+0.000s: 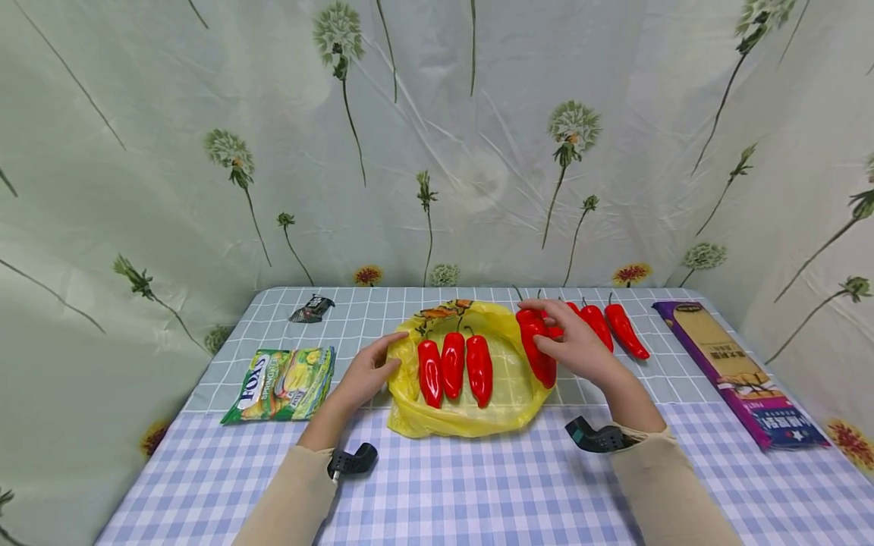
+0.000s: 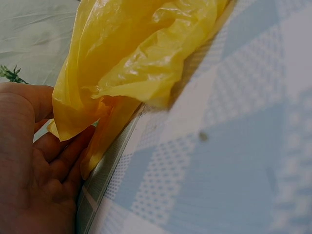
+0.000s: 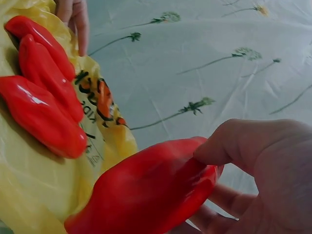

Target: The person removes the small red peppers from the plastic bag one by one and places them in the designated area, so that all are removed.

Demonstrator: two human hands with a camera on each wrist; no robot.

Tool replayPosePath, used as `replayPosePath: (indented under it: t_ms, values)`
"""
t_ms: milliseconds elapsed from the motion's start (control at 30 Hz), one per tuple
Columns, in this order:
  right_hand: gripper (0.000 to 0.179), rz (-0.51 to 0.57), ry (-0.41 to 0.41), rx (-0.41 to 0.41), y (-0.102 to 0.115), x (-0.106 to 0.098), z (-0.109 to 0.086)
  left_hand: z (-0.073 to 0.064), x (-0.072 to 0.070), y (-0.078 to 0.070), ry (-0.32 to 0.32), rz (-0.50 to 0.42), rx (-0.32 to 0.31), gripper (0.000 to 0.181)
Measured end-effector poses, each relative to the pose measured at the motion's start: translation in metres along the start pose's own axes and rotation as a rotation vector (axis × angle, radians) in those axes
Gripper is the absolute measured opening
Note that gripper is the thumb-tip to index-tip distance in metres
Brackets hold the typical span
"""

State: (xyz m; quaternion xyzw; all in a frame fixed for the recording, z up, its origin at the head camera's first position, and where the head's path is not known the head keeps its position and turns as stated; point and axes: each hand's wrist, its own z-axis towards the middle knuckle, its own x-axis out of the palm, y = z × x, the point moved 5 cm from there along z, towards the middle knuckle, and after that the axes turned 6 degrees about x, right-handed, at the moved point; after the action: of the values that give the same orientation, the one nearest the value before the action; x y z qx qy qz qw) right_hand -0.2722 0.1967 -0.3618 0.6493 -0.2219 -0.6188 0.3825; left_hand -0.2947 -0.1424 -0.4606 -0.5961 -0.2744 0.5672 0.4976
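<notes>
A yellow plastic bag (image 1: pixel 471 425) lies spread open in the middle of the table. Inside it, side by side, are three red peppers (image 1: pixel 454 365). The left hand (image 1: pixel 369 370) grips the bag's left rim; the left wrist view shows the bag's edge (image 2: pixel 73 112) between thumb and fingers. At the bag's right side the right hand (image 1: pixel 576 345) holds another red pepper (image 1: pixel 535 345) near its top, stem up and body hanging over the rim. In the right wrist view, the thumb presses on this pepper (image 3: pixel 151 187), with the fingers behind it.
More red peppers (image 1: pixel 624 331) lie on the table behind the right hand. A purple and gold package (image 1: pixel 740 371) stretches along the right side. To the left are a green Fox's bag (image 1: pixel 283 384) and a small black wrapper (image 1: pixel 312 309). A flowered curtain (image 1: pixel 478 152) hangs behind.
</notes>
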Motion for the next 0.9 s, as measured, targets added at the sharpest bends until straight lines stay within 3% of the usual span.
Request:
replayPosePath:
  t_ms: [367,500,900]
  values:
    - [0.041,-0.007,0.038,0.048,-0.013,-0.020,-0.003,0.001,0.001,0.002,0.002,0.002,0.012,0.050]
    - [0.038,-0.020,0.047,0.100,-0.021,-0.026,-0.004,0.000,0.001,0.002,0.005,-0.004,0.009,0.050]
    - [0.032,-0.107,0.071,0.157,-0.041,-0.035,-0.005,-0.001,0.000,0.000,-0.001,0.000,-0.006,0.050]
